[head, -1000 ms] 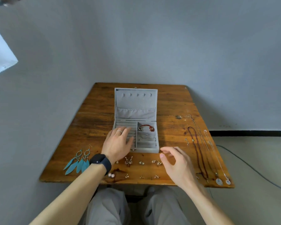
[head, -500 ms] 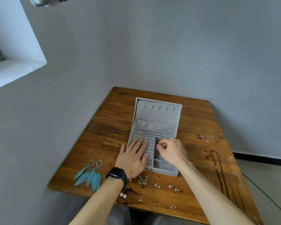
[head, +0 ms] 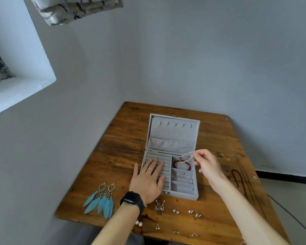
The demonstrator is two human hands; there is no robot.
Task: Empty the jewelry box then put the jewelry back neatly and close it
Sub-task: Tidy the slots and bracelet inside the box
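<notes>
Left hand (head: pixel 147 183): fingers straight, slightly spread, flat on the jewelry box (head: pixel 173 131) ring rolls.
Right hand (head: pixel 209 165): fingers pinching the white cord of the beaded bracelet (head: pixel 177 162).

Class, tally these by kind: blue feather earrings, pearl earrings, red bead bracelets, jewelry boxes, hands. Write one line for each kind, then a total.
blue feather earrings: 2
pearl earrings: 2
red bead bracelet: 1
jewelry box: 1
left hand and right hand: 2
Total: 8
</notes>
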